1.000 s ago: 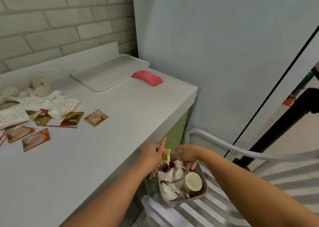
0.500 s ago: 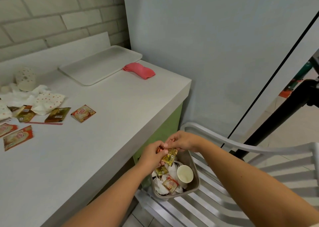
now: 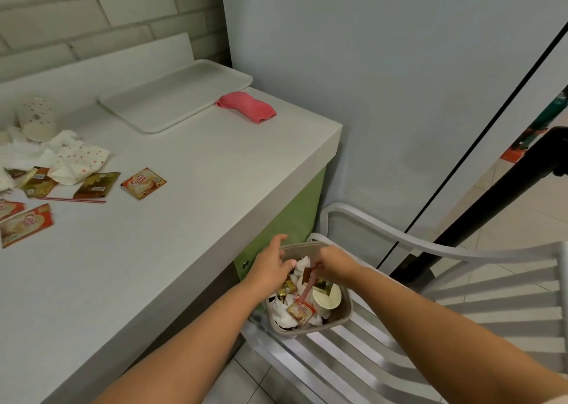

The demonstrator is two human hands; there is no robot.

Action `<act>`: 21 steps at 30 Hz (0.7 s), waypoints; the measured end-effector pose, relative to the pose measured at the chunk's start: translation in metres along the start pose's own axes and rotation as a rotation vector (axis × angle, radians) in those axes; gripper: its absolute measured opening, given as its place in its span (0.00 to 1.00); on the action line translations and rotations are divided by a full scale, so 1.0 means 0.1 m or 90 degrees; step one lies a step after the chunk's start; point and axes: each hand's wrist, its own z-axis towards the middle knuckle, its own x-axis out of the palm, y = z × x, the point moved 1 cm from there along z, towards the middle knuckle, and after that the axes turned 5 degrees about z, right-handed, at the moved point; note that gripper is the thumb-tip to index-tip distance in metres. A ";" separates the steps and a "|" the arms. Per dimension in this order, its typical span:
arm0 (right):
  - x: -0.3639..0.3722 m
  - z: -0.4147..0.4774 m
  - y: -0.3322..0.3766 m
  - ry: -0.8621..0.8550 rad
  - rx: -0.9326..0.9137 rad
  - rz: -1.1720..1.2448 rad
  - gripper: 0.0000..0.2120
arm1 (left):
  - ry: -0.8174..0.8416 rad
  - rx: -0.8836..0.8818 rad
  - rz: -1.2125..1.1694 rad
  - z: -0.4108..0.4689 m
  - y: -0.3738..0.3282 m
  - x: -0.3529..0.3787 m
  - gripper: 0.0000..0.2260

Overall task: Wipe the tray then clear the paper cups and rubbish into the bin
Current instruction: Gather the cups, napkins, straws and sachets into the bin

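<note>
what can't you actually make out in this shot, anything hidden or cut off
All in the head view:
- Right hand: its fingertips are hidden under its own knuckles, so I cannot tell whether it pinches the red straw.
- Bin: the bottom is covered by rubbish.
- Sachets at the counter's left: cut off by the frame edge.
- Sachet small print: too small to read.

Bare from left hand (image 3: 270, 268) and right hand (image 3: 336, 265) past the elbows; pale sleeve edge (image 3: 561, 400) (a mere sliver) on the right arm.
</note>
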 end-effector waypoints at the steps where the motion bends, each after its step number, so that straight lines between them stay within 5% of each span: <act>1: 0.08 0.00 -0.01 0.024 -0.007 -0.022 0.07 | -0.005 0.002 0.004 0.00 0.00 -0.01 0.25; 11: 0.64 0.03 0.18 0.146 -0.034 -0.109 0.11 | -0.055 0.021 -0.005 -0.12 0.05 -0.19 0.23; 17: 0.80 -0.05 0.27 0.328 0.011 -0.179 0.18 | -0.069 0.016 0.008 -0.15 0.08 -0.26 0.23; 21: 0.58 0.04 0.35 0.290 0.031 -0.160 0.18 | -0.075 0.021 -0.010 -0.16 0.08 -0.32 0.23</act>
